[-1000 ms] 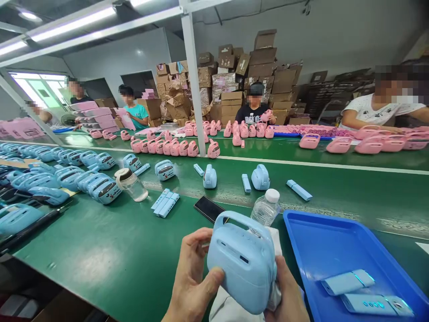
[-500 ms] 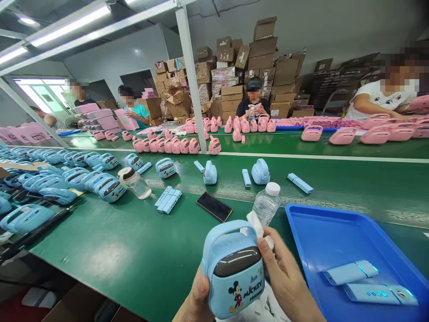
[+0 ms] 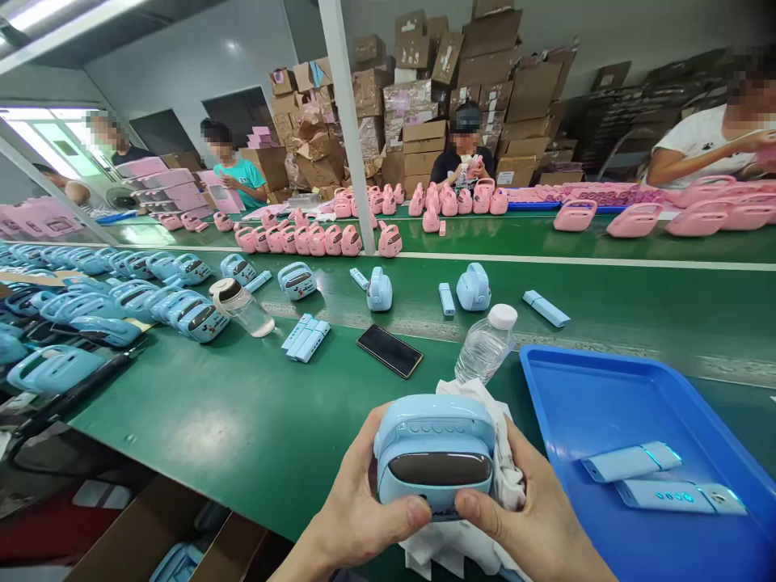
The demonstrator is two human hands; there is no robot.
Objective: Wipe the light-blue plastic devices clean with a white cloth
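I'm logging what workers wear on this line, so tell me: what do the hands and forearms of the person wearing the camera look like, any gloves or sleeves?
Both hands are bare: no gloves on the left hand or the right hand. No rings, watch or wristband show. The forearms are uncovered as far as the picture reaches, with no sleeve in view. The fingers have short, unpainted nails.

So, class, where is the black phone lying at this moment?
In the head view, the black phone lies flat on the green table, centre, between the blue sticks on its left and the water bottle on its right.
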